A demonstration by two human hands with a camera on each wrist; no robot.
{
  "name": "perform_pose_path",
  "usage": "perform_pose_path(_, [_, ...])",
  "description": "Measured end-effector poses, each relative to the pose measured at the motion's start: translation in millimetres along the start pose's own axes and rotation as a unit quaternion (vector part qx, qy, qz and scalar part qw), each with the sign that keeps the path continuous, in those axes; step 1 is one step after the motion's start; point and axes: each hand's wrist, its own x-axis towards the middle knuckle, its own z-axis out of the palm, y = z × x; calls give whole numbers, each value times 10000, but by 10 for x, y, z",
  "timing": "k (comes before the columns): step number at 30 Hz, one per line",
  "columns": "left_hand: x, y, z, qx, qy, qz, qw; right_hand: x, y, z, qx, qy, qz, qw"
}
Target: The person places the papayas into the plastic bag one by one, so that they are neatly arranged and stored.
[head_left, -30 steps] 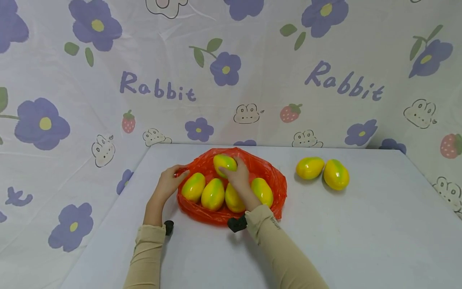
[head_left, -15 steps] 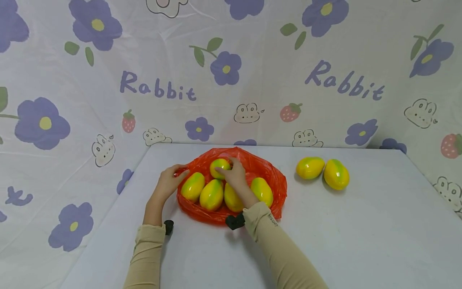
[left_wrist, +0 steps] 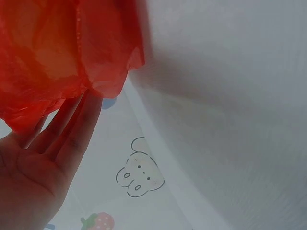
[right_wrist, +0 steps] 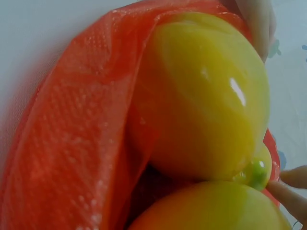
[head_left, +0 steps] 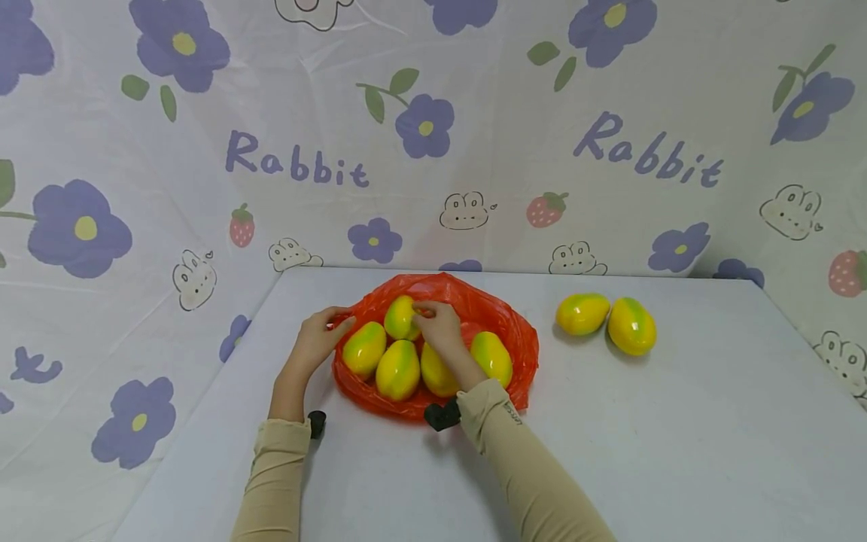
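In the head view a red plastic bag [head_left: 518, 331] lies spread open with several shiny yellow-green mangoes inside. My left hand [head_left: 317, 340] pinches the bag's left rim, its long fingers behind the red film in the left wrist view. Over the bag's middle reaches my right hand [head_left: 443, 331], fingertips at the right side of the rear mango [head_left: 400, 318]. The right wrist view shows those fingers [right_wrist: 290, 199] beside that mango's green tip [right_wrist: 259, 172]. In front sit the left mango [head_left: 364, 350], another mango [head_left: 397, 370], one partly hidden by my right wrist, and the right mango [head_left: 491, 357].
Two more mangoes lie on the white table [head_left: 677, 436] right of the bag: one on its side [head_left: 582, 314] and one beside it [head_left: 631, 326]. A patterned cloth [head_left: 501, 143] with flowers and rabbits hangs behind and at the sides.
My right hand has moved the rear mango left and down into the bag, behind the left ones; the fingers now sit only at its right side. My left hand has stayed at the rim.
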Motion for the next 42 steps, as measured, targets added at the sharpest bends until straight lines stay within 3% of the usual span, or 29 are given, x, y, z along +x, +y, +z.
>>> perform_pose_path(9, [7,10,5,16,-3,-34,10000,8,22,-15,103,-308,-77,9994])
perform_pose_path(18, [4,37,7,-62,-36,-75,9999,-16,36,-69,335,-197,-130,9992])
perform_pose_path(26, [-1,52,4,-56,-38,-80,9999,-34,42,-117,525,-35,-482,9975])
perform_pose_path(42, [11,12,10,-45,-27,-96,9999,-47,21,-410,630,80,-666,9958])
